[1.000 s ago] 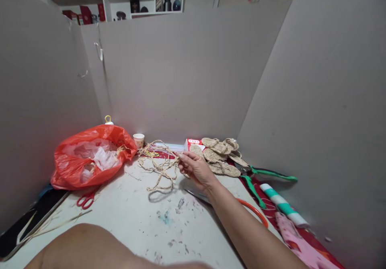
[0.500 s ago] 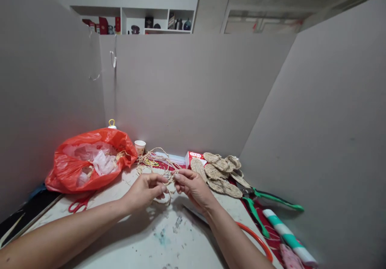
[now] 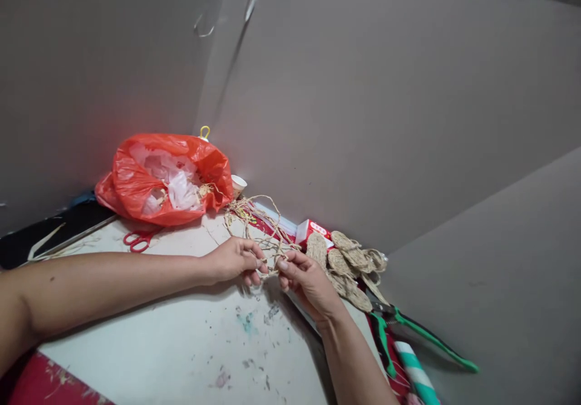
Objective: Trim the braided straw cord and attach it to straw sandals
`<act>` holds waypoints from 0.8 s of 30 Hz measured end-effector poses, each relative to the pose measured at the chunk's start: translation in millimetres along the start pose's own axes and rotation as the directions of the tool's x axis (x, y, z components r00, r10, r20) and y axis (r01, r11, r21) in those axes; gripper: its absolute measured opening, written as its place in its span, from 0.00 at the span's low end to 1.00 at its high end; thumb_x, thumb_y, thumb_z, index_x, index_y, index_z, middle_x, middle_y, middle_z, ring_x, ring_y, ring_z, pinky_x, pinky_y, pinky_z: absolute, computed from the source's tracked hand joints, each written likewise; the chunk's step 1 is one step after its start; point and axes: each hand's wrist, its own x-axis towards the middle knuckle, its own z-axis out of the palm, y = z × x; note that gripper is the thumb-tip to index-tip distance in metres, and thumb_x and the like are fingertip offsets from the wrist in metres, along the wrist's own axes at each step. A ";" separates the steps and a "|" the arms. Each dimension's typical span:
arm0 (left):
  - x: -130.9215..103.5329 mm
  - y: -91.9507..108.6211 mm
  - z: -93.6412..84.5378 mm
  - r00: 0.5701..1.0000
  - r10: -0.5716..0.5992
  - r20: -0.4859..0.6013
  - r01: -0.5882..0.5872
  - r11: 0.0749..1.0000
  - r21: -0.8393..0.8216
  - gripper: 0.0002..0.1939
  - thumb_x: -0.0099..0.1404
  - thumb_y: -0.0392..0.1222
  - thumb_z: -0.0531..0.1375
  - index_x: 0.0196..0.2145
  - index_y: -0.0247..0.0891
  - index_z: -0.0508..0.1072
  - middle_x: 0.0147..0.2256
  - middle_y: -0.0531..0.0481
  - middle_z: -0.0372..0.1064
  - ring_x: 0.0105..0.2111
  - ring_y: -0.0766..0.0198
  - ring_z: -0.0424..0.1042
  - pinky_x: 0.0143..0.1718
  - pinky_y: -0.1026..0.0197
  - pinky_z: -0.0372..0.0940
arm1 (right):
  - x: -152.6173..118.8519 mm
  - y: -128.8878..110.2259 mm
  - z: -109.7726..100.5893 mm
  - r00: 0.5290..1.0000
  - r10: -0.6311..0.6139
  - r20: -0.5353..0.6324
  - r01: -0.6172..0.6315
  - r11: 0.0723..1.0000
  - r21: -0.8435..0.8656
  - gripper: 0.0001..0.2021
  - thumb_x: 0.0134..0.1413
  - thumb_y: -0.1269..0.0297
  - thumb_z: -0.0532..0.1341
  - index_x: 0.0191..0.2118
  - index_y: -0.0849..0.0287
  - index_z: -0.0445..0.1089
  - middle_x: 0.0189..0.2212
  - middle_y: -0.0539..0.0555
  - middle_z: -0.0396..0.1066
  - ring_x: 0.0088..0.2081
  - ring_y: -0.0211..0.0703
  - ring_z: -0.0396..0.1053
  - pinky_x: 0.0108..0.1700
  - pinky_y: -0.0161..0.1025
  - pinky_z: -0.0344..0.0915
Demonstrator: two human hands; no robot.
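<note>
Both hands meet over the white tabletop [image 3: 190,344], pinching a thin tan straw cord [image 3: 271,264]. My left hand [image 3: 239,260] is closed on the cord, thumb against fingertips. Close beside it on the right, my right hand [image 3: 305,279] grips the same cord between thumb and fingers. The exact twist between the fingertips is too small to make out. Behind the hands lies a loose tangle of straw cord [image 3: 247,210], whose strands reach toward the fingers. Several woven straw soles [image 3: 348,258] are heaped to the right of my right hand.
A red plastic bag [image 3: 122,178] with white bags in it stands at the back left, red-handled scissors [image 3: 138,241] before it. A paper cup [image 3: 238,184] and a red-white box [image 3: 311,230] stand along the wall. Green-handled shears [image 3: 433,338] and a striped roll [image 3: 415,368] lie right.
The view has turned down and tilted, so the shelf is out of sight and more of the table shows. Both hands still hold the cord, with a slightly wider gap between them.
</note>
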 end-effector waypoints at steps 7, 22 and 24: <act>-2.7 0.5 -0.3 0.994 -0.094 0.057 0.099 0.992 -0.082 0.17 0.50 0.44 0.67 0.33 0.31 0.69 0.28 0.45 0.73 0.20 0.69 0.70 0.21 0.66 0.63 | -0.7 4.2 3.5 0.999 -0.037 -0.033 0.036 0.999 -0.037 0.12 0.36 0.65 0.72 0.26 0.59 0.69 0.23 0.47 0.71 0.20 0.32 0.65 0.22 0.29 0.63; -3.3 3.7 -2.2 0.994 -0.072 0.076 0.071 0.997 0.016 0.09 0.53 0.39 0.64 0.30 0.31 0.70 0.21 0.52 0.69 0.17 0.73 0.64 0.20 0.66 0.60 | -2.5 2.2 -3.4 0.998 0.052 0.031 -0.051 0.999 -0.007 0.10 0.41 0.60 0.70 0.25 0.60 0.72 0.18 0.46 0.62 0.19 0.29 0.56 0.20 0.29 0.59; -2.8 4.0 -3.0 0.991 -0.072 0.115 0.071 0.997 0.018 0.11 0.53 0.41 0.65 0.31 0.32 0.71 0.22 0.52 0.69 0.17 0.72 0.64 0.21 0.65 0.60 | -2.3 3.3 0.0 1.000 0.018 0.001 -0.018 0.998 0.058 0.09 0.40 0.61 0.70 0.25 0.60 0.71 0.18 0.46 0.62 0.18 0.28 0.54 0.20 0.28 0.57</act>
